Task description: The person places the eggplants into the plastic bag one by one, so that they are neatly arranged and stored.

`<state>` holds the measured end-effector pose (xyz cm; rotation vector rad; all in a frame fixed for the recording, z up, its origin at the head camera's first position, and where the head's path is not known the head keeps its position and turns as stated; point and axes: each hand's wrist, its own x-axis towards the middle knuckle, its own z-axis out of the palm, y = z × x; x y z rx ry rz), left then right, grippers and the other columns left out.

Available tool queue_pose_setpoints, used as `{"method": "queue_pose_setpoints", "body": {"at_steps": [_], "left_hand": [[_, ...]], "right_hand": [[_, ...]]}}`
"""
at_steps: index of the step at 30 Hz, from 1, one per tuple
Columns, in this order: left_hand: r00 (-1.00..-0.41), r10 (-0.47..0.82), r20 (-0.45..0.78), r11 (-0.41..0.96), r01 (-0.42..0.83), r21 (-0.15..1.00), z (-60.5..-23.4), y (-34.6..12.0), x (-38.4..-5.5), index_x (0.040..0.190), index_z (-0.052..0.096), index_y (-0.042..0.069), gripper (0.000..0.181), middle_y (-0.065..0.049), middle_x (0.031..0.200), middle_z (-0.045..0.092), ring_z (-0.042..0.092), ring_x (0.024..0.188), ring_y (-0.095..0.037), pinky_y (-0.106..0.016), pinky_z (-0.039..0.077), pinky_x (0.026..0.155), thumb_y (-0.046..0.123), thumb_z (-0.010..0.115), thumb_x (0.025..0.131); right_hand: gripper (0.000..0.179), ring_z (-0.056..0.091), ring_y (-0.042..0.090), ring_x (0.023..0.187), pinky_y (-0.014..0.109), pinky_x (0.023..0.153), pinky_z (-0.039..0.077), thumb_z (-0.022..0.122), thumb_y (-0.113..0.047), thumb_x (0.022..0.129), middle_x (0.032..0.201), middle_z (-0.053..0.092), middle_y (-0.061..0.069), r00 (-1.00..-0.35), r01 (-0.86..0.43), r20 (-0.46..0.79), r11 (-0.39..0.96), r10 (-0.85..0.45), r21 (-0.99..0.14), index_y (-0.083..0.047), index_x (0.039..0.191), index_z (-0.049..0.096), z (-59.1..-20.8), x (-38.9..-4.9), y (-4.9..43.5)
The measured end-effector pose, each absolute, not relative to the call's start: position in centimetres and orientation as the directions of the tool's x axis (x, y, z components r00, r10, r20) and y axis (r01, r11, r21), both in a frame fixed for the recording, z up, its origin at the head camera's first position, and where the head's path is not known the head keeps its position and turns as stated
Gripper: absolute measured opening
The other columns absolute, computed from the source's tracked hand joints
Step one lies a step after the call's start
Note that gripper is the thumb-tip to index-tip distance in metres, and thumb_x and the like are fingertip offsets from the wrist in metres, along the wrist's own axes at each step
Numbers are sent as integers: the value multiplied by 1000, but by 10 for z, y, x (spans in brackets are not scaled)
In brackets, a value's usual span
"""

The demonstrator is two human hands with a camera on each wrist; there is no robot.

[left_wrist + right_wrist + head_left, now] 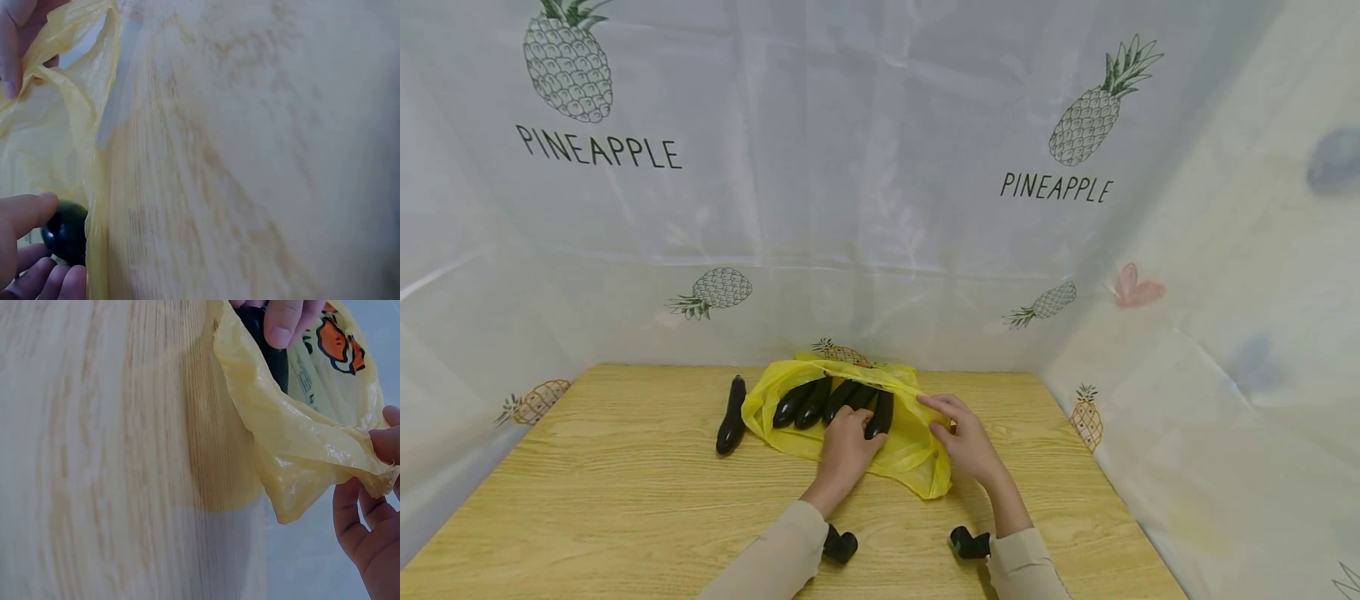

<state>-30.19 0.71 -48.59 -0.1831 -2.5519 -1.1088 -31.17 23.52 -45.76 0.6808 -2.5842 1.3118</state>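
Note:
A yellow plastic bag (917, 442) lies on its side, its mouth toward me, with several dark eggplants (812, 406) in a row inside. Reaching into that mouth, my left hand (846, 446) grips the rightmost eggplant (882, 414). In the left wrist view, the thumb and fingers curl round the glossy end of this eggplant (65, 231). My right hand (967, 442) pinches the bag's right edge and holds it up, as the right wrist view shows with the thumb and fingers (350, 512) on the film. Another eggplant (732, 417) lies outside, left of the bag.
The wooden table (625, 492) carries everything. White pineapple-print sheets (865, 167) rise behind it and along both sides. Black wrist devices (840, 546) sit at both cuffs, close above the tabletop.

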Motion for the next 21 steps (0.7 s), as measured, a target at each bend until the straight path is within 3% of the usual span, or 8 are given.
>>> {"method": "queue_pose_setpoints", "body": {"at_steps": [14,21], "left_hand": [[-918,10,396,673,300,677,-468,-18,-290,126,76,4,45,-12,100,65,54,76,-14,-32,50,66,22,90,88],[-914,-13,406,699,282,657,-449,-39,-283,131,75,11,46,-10,108,66,58,78,-14,-35,53,69,26,89,90]], "right_hand": [[50,57,21,95,24,63,45,62,2,105,143,60,2,-888,-455,329,511,-320,-730,-24,148,65,-458,-312,234],[50,56,20,92,24,61,45,63,3,105,141,61,3,-878,-475,348,507,-328,-719,-23,147,66,-459,-312,235]]}}
